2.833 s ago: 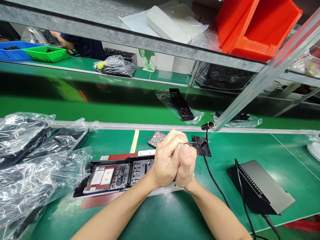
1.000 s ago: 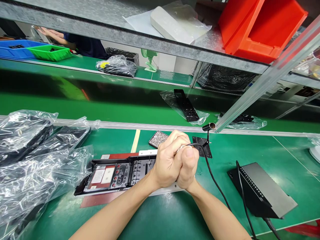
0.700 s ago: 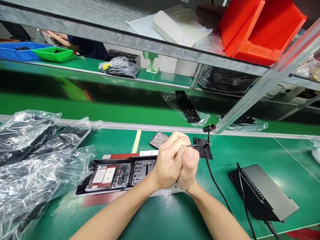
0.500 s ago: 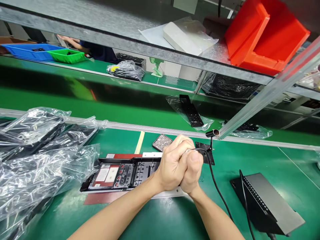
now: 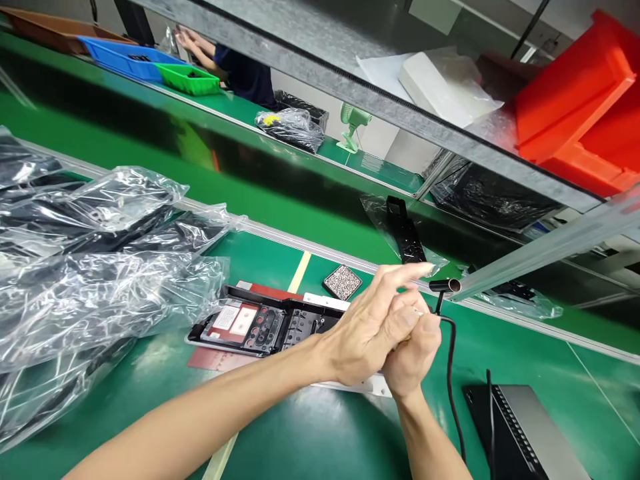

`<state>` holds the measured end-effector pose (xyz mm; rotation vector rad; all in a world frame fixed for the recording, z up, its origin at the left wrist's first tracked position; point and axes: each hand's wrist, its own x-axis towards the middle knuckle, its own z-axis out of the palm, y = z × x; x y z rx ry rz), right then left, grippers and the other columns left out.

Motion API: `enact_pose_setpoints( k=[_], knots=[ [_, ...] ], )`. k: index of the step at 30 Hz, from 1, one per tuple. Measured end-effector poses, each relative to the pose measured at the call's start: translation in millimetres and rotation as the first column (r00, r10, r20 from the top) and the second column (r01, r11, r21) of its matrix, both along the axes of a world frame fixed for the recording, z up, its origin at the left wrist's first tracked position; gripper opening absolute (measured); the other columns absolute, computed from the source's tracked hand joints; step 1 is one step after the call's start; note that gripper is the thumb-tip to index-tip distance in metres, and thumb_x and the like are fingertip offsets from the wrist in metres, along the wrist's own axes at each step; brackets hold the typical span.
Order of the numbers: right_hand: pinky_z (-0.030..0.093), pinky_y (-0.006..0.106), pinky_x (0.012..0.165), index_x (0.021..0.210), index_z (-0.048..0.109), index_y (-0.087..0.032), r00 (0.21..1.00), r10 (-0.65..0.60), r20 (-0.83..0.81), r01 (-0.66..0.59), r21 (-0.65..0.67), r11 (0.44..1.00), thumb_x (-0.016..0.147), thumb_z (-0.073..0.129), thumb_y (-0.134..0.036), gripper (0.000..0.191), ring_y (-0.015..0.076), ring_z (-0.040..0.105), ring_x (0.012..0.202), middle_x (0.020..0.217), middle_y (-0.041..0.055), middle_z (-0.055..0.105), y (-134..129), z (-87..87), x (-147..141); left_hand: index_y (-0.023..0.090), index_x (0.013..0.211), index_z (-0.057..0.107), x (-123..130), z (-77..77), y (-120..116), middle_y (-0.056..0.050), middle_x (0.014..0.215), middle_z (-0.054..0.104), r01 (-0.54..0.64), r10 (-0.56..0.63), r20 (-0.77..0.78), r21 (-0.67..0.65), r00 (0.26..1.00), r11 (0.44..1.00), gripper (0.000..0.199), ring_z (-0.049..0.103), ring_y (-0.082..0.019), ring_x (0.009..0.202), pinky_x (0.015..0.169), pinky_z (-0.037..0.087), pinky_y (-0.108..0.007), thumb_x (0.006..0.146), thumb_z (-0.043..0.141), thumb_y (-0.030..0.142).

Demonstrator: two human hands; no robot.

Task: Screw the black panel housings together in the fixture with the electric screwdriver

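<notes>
My right hand point(image 5: 415, 357) is a closed fist in front of me, with a black cable point(image 5: 451, 373) running out of its top; whatever else the fist holds is hidden. Against it lies my left hand point(image 5: 367, 330), fingers mostly stretched to the right and the thumb resting by the right fingers. Below and behind my left forearm is a black plastic housing point(image 5: 279, 339) with ribs and holes, on a red-brown board point(image 5: 215, 358) and a white plate point(image 5: 379, 385). My hands cover the housing's right end.
Bagged black parts point(image 5: 125, 287) are heaped at left. A speckled pad point(image 5: 343, 283) lies behind the housing, a black tube stand point(image 5: 445, 286) beyond my hands. At right is a laptop-like device point(image 5: 530, 427). Overhead runs a metal shelf point(image 5: 320, 73) with a red bin point(image 5: 575, 100).
The left hand has loosened from its clasp around the right, its fingers now stretched out. The right fist still has the cable. The whole view has tilted and shifted.
</notes>
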<state>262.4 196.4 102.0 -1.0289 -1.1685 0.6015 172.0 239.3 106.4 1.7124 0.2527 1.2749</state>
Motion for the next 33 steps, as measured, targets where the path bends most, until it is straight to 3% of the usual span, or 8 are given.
enact_pose_setpoints(
  k=[4, 6, 8, 11, 13, 15, 20, 33],
  knots=[
    [0.026, 0.019, 0.034, 0.068, 0.044, -0.023, 0.974, 0.114, -0.195, -0.117, -0.007, 0.993, 0.102, 0.039, -0.051, 0.045, 0.0071, 0.023, 0.036, 0.046, -0.0098, 0.028, -0.5, 6.9, -5.4, 0.02, 0.145, 0.044, -26.9, -4.2, 3.7, -0.013, 0.128, 0.059, -0.173, 0.17, -0.089, -0.031, 0.981, 0.984, 0.042, 0.058, -0.022, 0.119, 0.102, 0.048, -0.039, 0.107, 0.036, 0.036],
    [0.028, 0.018, 0.035, 0.066, 0.045, -0.022, 0.951, 0.154, -0.268, -0.164, -0.015, 0.986, 0.1, 0.044, -0.051, 0.045, 0.0067, 0.024, 0.037, 0.045, -0.0099, 0.029, 0.5, 9.3, -5.6, 0.018, 0.134, 0.052, -46.7, -12.9, 5.3, -0.012, 0.122, 0.062, -0.264, 0.268, -0.235, 0.049, 0.934, 0.963, 0.033, 0.059, -0.021, 0.113, 0.098, 0.049, -0.039, 0.106, 0.04, 0.03],
    [0.028, 0.017, 0.035, 0.064, 0.045, -0.022, 0.948, 0.15, -0.283, -0.164, -0.027, 0.986, 0.099, 0.048, -0.051, 0.045, 0.0062, 0.023, 0.038, 0.045, -0.0101, 0.028, 1.7, 11.3, -5.0, 0.017, 0.124, 0.057, -66.8, -26.6, 6.1, -0.011, 0.118, 0.065, -0.333, 0.385, -0.383, 0.198, 0.84, 0.922, 0.027, 0.058, -0.023, 0.111, 0.098, 0.048, -0.042, 0.105, 0.041, 0.025],
    [0.029, 0.017, 0.035, 0.063, 0.045, -0.021, 0.951, 0.136, -0.278, -0.152, -0.037, 0.988, 0.098, 0.049, -0.051, 0.046, 0.006, 0.023, 0.038, 0.044, -0.01, 0.029, 2.7, 13.5, -4.4, 0.015, 0.12, 0.06, -91.3, -52.9, 6.1, -0.013, 0.117, 0.066, -0.368, 0.553, -0.536, 0.419, 0.638, 0.83, 0.025, 0.06, -0.027, 0.11, 0.094, 0.049, -0.045, 0.103, 0.043, 0.023],
    [0.029, 0.017, 0.035, 0.062, 0.044, -0.021, 0.954, 0.124, -0.274, -0.142, -0.046, 0.989, 0.098, 0.05, -0.051, 0.047, 0.0059, 0.022, 0.037, 0.043, -0.01, 0.028, 2.7, 14.6, -4.6, 0.015, 0.124, 0.06, -101.4, -69.9, 5.9, -0.015, 0.123, 0.066, -0.372, 0.638, -0.568, 0.521, 0.52, 0.768, 0.028, 0.059, -0.032, 0.119, 0.095, 0.05, -0.048, 0.102, 0.045, 0.024],
    [0.029, 0.017, 0.035, 0.061, 0.044, -0.021, 0.956, 0.113, -0.272, -0.134, -0.056, 0.989, 0.097, 0.05, -0.053, 0.048, 0.006, 0.022, 0.037, 0.042, -0.01, 0.027, 2.6, 15.3, -5.1, 0.013, 0.129, 0.058, -106.7, -83.0, 5.7, -0.017, 0.129, 0.065, -0.385, 0.681, -0.565, 0.564, 0.466, 0.731, 0.031, 0.056, -0.034, 0.129, 0.1, 0.049, -0.049, 0.102, 0.046, 0.025],
    [0.028, 0.018, 0.033, 0.06, 0.044, -0.022, 0.958, 0.097, -0.269, -0.116, -0.054, 0.992, 0.094, 0.051, -0.06, 0.052, 0.0064, 0.022, 0.036, 0.042, -0.0103, 0.023, 2.9, 16.3, -6.5, 0.01, 0.137, 0.055, -108.2, -96.2, 6.0, -0.016, 0.138, 0.063, -0.415, 0.672, -0.577, 0.529, 0.465, 0.741, 0.038, 0.049, -0.031, 0.142, 0.112, 0.046, -0.049, 0.103, 0.046, 0.027],
    [0.027, 0.018, 0.033, 0.06, 0.043, -0.022, 0.957, 0.104, -0.272, -0.127, -0.068, 0.99, 0.094, 0.05, -0.058, 0.05, 0.0067, 0.021, 0.036, 0.043, -0.0104, 0.021, 1.5, 16.8, -7.2, 0.009, 0.135, 0.06, -107.0, -98.5, 4.1, -0.015, 0.136, 0.067, -0.405, 0.594, -0.646, 0.438, 0.479, 0.803, 0.043, 0.05, -0.03, 0.142, 0.115, 0.047, -0.051, 0.106, 0.041, 0.034]
  ],
)
